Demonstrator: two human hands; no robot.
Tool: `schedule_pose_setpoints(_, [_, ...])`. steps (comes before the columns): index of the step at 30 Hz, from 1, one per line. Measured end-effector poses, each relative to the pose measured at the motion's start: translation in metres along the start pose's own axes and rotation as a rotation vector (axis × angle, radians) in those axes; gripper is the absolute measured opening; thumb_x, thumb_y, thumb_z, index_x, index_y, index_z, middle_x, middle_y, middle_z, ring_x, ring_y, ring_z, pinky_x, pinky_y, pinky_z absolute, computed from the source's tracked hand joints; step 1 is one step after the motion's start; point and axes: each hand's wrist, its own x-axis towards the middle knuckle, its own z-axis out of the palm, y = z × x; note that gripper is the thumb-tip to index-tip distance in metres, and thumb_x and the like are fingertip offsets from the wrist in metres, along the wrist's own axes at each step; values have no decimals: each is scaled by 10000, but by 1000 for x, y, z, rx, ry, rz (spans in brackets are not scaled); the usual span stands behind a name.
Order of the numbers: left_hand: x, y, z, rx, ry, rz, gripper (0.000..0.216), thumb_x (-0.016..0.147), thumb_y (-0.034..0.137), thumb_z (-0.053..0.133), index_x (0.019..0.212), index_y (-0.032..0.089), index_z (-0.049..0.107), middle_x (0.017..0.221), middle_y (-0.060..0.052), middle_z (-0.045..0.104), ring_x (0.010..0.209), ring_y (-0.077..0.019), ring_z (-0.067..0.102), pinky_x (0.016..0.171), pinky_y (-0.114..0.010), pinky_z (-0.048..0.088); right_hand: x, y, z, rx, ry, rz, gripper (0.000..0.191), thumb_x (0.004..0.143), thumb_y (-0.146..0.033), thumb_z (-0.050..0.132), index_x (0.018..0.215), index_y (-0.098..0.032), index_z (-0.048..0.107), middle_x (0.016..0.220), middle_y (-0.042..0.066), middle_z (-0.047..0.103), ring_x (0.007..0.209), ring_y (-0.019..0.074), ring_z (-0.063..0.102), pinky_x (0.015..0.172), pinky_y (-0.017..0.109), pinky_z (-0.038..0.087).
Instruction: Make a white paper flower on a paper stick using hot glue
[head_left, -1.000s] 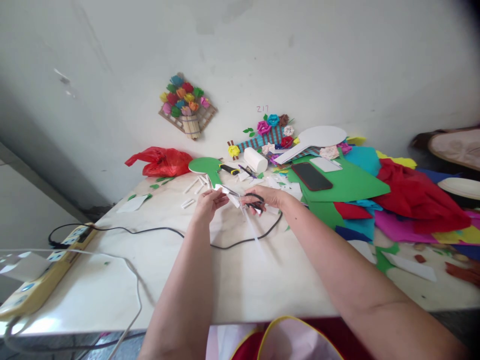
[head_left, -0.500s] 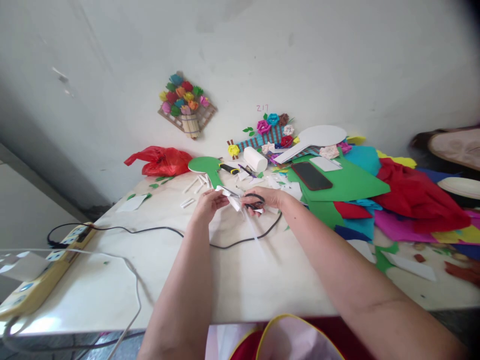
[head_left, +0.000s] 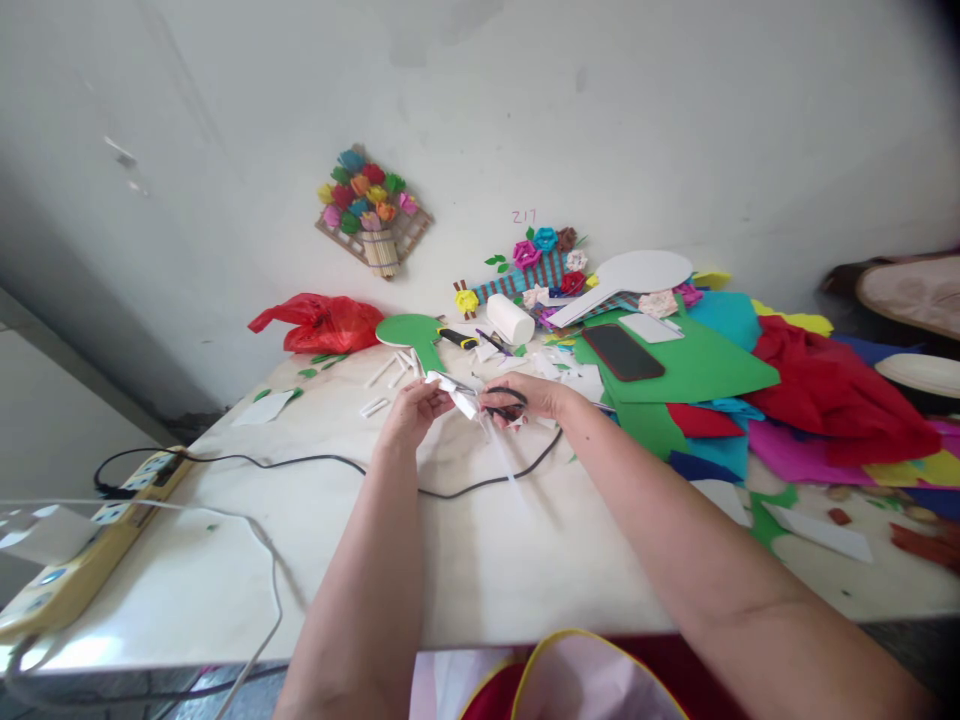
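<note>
My left hand (head_left: 411, 408) pinches a small piece of white paper (head_left: 456, 392) above the pale table (head_left: 450, 560). My right hand (head_left: 532, 396) is closed round black-handled scissors (head_left: 504, 404), whose blades reach into the paper. A thin white strip (head_left: 504, 455) hangs down from the cut. Both hands meet over the middle of the table, just in front of a green paper cut-out (head_left: 416, 335).
A black cable (head_left: 315, 462) runs from a yellow power strip (head_left: 90, 540) at the left. Coloured paper sheets (head_left: 750, 400) and a dark phone (head_left: 622, 352) pile up at the right. A red bag (head_left: 322, 322), white roll (head_left: 511, 318) and paper-flower crafts (head_left: 375, 205) line the wall.
Hardly anything has moved. My hands stay together on the paper and scissors, shifting only slightly.
</note>
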Motion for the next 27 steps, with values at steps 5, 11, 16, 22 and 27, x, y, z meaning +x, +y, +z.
schedule_pose_setpoints(5, [0,0,-1,-6,-5,-6,93,634,190,627,685,117,599,640,-38,635,607,-141,619,703,-310,508,1,0,1,-69,29,-15,303,743,-428,562,724,-127,541,489,-11,547,353,51,422,299,160,256])
schedule_pose_setpoints(11, [-1,3,2,-25,3,-19,90,639,196,613,677,115,599,635,-38,630,605,-141,616,705,-311,509,6,7,-1,-79,38,-48,299,739,-427,567,728,-128,550,474,-29,526,342,49,406,288,167,239])
schedule_pose_setpoints(16, [-2,7,5,-36,25,-67,108,641,209,579,671,108,607,634,-61,635,603,-155,616,708,-323,510,6,6,1,-86,79,-64,303,737,-432,569,683,-137,531,452,-34,511,334,44,385,289,167,229])
schedule_pose_setpoints(22, [-1,5,4,12,9,-31,102,618,184,622,683,106,612,655,-59,640,613,-150,615,712,-322,508,8,7,3,-64,116,-64,314,719,-449,597,688,-150,507,460,-41,502,345,43,388,288,160,214])
schedule_pose_setpoints(27, [-3,6,5,30,24,-21,116,603,192,631,672,101,609,658,-65,641,613,-152,616,719,-329,505,10,10,4,-75,127,-79,333,720,-465,594,691,-143,513,459,-38,493,344,39,369,289,161,207])
